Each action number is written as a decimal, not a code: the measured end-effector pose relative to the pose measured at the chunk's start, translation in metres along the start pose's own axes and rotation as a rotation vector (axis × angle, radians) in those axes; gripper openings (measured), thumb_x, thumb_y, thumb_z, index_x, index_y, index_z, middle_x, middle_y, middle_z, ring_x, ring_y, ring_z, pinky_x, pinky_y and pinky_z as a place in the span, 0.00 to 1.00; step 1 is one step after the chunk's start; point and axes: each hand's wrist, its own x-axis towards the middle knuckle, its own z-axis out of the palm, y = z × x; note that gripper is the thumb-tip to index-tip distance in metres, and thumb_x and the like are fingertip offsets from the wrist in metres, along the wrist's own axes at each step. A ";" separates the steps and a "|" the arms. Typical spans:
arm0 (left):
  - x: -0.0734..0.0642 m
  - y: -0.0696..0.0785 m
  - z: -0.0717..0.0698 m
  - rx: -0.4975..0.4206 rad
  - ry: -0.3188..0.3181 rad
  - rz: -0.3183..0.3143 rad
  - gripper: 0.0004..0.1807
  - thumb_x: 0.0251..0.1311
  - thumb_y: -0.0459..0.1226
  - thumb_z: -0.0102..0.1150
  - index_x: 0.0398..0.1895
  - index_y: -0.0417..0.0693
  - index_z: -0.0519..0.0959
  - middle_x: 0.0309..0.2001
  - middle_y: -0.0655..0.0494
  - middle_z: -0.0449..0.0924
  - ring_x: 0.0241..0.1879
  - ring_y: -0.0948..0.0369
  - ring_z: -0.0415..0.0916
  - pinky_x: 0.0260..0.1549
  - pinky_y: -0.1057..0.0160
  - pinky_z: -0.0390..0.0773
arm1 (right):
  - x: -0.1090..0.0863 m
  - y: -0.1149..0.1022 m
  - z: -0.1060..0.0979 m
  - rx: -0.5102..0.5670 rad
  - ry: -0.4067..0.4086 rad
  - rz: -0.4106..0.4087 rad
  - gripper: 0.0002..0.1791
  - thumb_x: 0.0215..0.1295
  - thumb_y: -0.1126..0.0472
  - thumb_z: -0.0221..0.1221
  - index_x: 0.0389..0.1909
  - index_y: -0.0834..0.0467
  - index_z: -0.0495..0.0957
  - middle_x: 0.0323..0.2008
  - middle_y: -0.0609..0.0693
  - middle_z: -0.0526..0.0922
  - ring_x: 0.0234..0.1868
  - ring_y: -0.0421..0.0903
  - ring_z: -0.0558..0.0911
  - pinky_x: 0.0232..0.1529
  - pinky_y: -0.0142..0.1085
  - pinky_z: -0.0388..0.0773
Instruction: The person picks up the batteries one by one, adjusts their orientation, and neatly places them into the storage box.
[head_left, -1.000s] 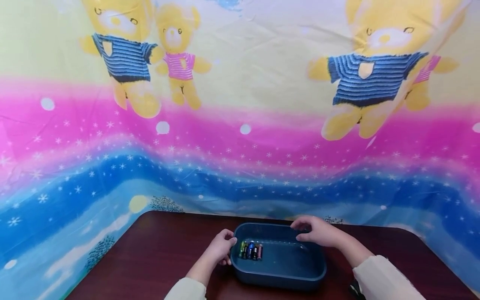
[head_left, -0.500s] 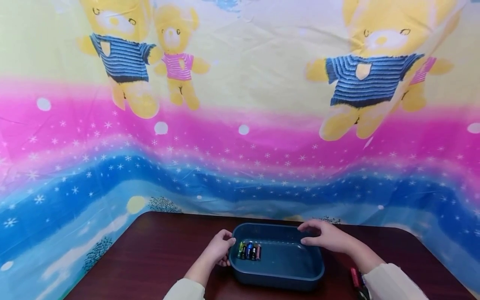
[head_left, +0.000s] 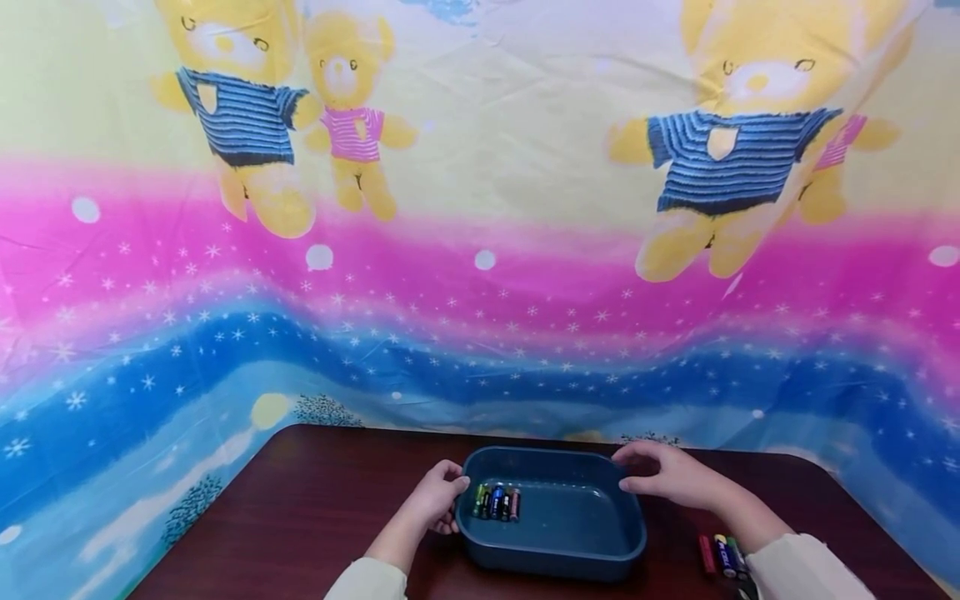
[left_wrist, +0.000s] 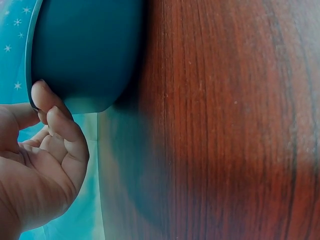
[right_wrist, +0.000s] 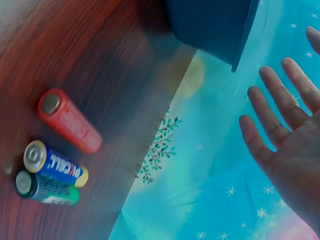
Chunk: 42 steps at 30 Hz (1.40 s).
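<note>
A box (head_left: 551, 562) of dark blue-green material, which looks like smooth plastic, stands at the lower centre of the head frame. It is a rectangle with rounded corners and a thin rim; its hollow side faces up, and its long axis goes from left to right, sloping slightly down to the right. The left hand (head_left: 437, 497) pinches the rim at the left end, the thumb on the rim and the curled fingers against the outer wall. The right hand (head_left: 663, 475) is near the far right corner; its fingers are spread apart from each other, and in the right wrist view a gap lies between them and the box.

Inside the box, at its left side, a row of batteries (head_left: 496, 503) lies side by side. They are small shiny cylinders, with long axes almost up and down in the head frame.

At the left of the right wrist frame, a red battery (right_wrist: 70, 120), a blue battery (right_wrist: 56, 162) with yellow ends and a green battery (right_wrist: 47, 187) lie on the table (head_left: 337, 508). Their flat metal ends point to the left, the red one more to the upper left. The table has dark reddish wood grain. Behind it hangs a wrinkled cloth (head_left: 450, 292) with printed bears and snowflakes.
</note>
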 end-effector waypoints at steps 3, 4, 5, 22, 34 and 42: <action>0.000 0.000 0.000 0.002 0.001 -0.001 0.13 0.68 0.39 0.46 0.51 0.43 0.66 0.18 0.48 0.68 0.10 0.60 0.68 0.12 0.67 0.72 | -0.005 0.003 -0.002 0.003 0.021 -0.006 0.24 0.59 0.51 0.61 0.53 0.59 0.73 0.51 0.56 0.74 0.53 0.58 0.72 0.47 0.50 0.72; 0.000 0.000 0.000 0.003 0.002 -0.003 0.13 0.69 0.39 0.45 0.51 0.43 0.66 0.18 0.48 0.68 0.10 0.60 0.67 0.12 0.67 0.72 | -0.006 0.003 -0.003 0.003 0.028 -0.010 0.24 0.59 0.52 0.61 0.53 0.59 0.73 0.51 0.56 0.75 0.53 0.58 0.72 0.47 0.50 0.72; 0.001 0.000 0.000 0.005 0.002 -0.003 0.13 0.69 0.39 0.45 0.51 0.43 0.66 0.18 0.49 0.68 0.10 0.60 0.67 0.13 0.67 0.72 | -0.008 0.004 -0.003 0.000 0.038 -0.015 0.23 0.59 0.52 0.62 0.52 0.59 0.74 0.50 0.56 0.75 0.52 0.58 0.73 0.47 0.51 0.72; -0.001 0.000 0.002 -0.020 -0.003 -0.004 0.12 0.68 0.39 0.46 0.50 0.43 0.66 0.18 0.50 0.67 0.10 0.61 0.66 0.12 0.67 0.71 | -0.027 0.020 -0.010 0.003 0.036 -0.023 0.25 0.57 0.52 0.63 0.51 0.62 0.73 0.48 0.56 0.75 0.50 0.60 0.73 0.40 0.36 0.75; -0.002 0.002 0.003 -0.018 0.007 -0.003 0.11 0.68 0.38 0.45 0.49 0.43 0.67 0.17 0.50 0.67 0.10 0.61 0.66 0.12 0.67 0.71 | -0.041 0.031 -0.013 0.002 -0.010 0.021 0.23 0.57 0.53 0.63 0.50 0.61 0.73 0.45 0.53 0.76 0.47 0.57 0.74 0.40 0.41 0.74; -0.003 0.001 0.003 -0.016 0.010 -0.006 0.12 0.68 0.38 0.45 0.50 0.42 0.66 0.17 0.50 0.66 0.10 0.61 0.66 0.12 0.66 0.72 | -0.048 0.040 -0.011 0.004 -0.029 0.027 0.23 0.57 0.54 0.63 0.49 0.61 0.73 0.45 0.54 0.76 0.46 0.58 0.74 0.38 0.38 0.74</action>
